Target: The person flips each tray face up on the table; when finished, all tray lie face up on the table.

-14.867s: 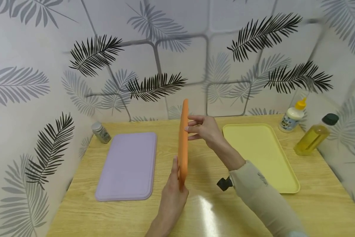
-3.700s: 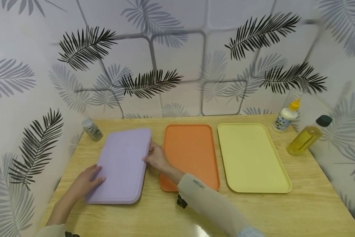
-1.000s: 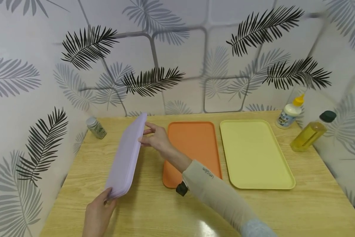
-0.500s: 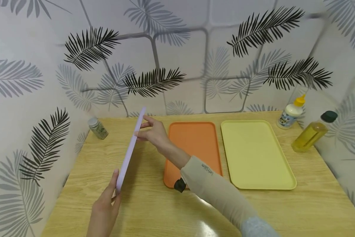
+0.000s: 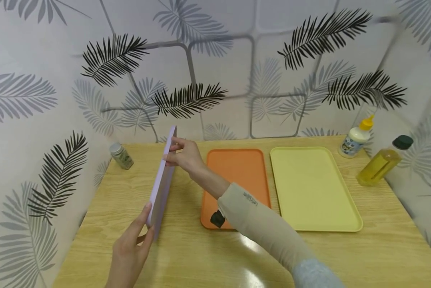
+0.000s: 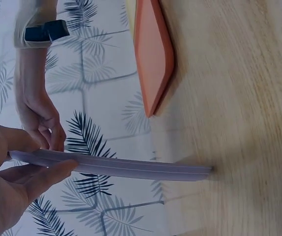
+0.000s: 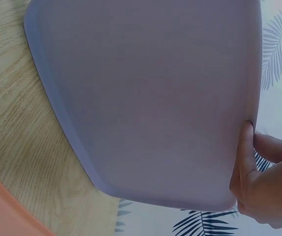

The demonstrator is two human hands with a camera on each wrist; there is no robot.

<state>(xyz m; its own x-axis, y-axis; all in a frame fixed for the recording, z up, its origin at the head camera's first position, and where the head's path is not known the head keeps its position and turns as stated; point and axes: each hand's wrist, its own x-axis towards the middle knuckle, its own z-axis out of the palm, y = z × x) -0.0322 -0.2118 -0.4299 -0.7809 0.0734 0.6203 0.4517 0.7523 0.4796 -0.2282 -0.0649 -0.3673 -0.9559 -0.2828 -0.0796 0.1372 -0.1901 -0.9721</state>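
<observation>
A lilac tray (image 5: 161, 194) stands on its long edge at the table's left part, its hollow inner face (image 7: 150, 98) turned to the right. My left hand (image 5: 130, 248) grips its near end, with thumb and fingers on either side of the upper rim, as the left wrist view also shows. Farther along the same rim, my right hand (image 5: 188, 158) pinches the tray near its far corner. In the left wrist view the lower edge of the lilac tray (image 6: 145, 169) comes down right at the wooden tabletop.
An orange tray (image 5: 233, 166) lies hollow side up in the middle, partly under my right forearm. Beside it lies a yellow tray (image 5: 316, 188). A spice jar (image 5: 122, 156) stands back left; a yellow-capped white bottle (image 5: 354, 140) and an oil bottle (image 5: 379, 168) stand right.
The orange tray, earlier held upright, now lies hollow side up. The lilac tray, flat with its underside up before, has been lifted and tipped past upright, so its inner face shows.
</observation>
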